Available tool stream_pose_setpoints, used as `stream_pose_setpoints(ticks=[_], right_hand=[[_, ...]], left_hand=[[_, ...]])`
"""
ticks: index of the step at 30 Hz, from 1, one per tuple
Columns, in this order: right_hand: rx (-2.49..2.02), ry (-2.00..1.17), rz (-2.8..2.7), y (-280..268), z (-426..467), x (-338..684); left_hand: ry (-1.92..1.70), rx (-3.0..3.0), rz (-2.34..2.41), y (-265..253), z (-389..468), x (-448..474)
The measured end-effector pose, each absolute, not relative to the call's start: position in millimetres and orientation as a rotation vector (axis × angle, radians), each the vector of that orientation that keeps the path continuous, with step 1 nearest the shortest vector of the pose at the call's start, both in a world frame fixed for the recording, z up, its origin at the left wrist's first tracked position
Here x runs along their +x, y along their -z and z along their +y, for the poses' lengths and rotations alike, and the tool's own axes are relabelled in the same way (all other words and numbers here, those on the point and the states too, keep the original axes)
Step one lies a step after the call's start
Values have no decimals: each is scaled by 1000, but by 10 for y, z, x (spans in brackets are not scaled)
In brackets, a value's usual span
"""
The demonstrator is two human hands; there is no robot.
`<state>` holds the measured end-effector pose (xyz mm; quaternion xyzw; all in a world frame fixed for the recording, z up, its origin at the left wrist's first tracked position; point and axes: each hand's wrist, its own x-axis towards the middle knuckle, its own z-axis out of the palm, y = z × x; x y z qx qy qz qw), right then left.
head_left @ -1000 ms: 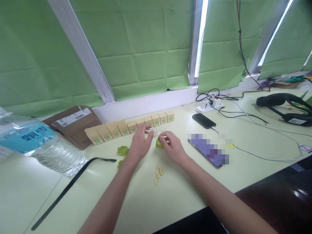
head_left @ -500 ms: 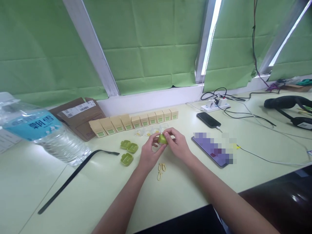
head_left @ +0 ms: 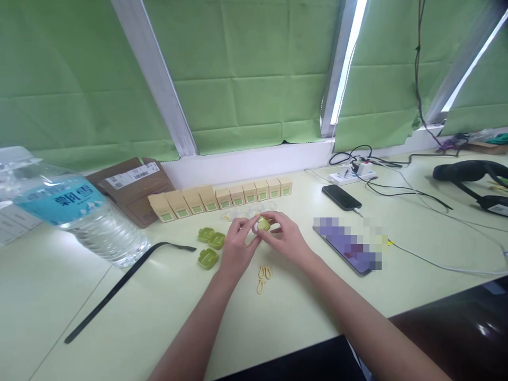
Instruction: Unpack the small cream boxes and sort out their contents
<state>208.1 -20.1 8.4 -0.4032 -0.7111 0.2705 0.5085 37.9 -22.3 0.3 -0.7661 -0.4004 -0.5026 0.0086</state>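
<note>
A small green rounded case (head_left: 263, 224) with a whitish part on its left side is held up between both hands over the table. My left hand (head_left: 238, 245) grips it from the left, fingers closed. From the right, my right hand (head_left: 286, 236) pinches it with thumb and fingers. Fingers cover part of the case. Several clear plastic pieces with yellow spots (head_left: 246, 212) lie just behind the hands, partly hidden. Left of my left hand are green open shells (head_left: 208, 259). Below the hands lie three yellow loops (head_left: 261, 287).
A row of small tan boxes (head_left: 193, 202) stands along the back, before a brown carton (head_left: 138, 191). At left are a big water bottle (head_left: 91, 222) and a black strap (head_left: 119, 286). Two phones (head_left: 341, 198), a power strip (head_left: 352, 173) with cables and a headset (head_left: 460, 170) are at right.
The green case has been turned in my fingers, and a whitish part now shows on its left. Both hands have shifted slightly; the things on the table stay put.
</note>
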Motion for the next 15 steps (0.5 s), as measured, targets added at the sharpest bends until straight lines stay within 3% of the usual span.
stream_pose_setpoints(ticks=[15], right_hand=[[-920, -745, -1648, -85, -174, 2088]], left_hand=[[1681, -2376, -1439, -66, -255, 425]])
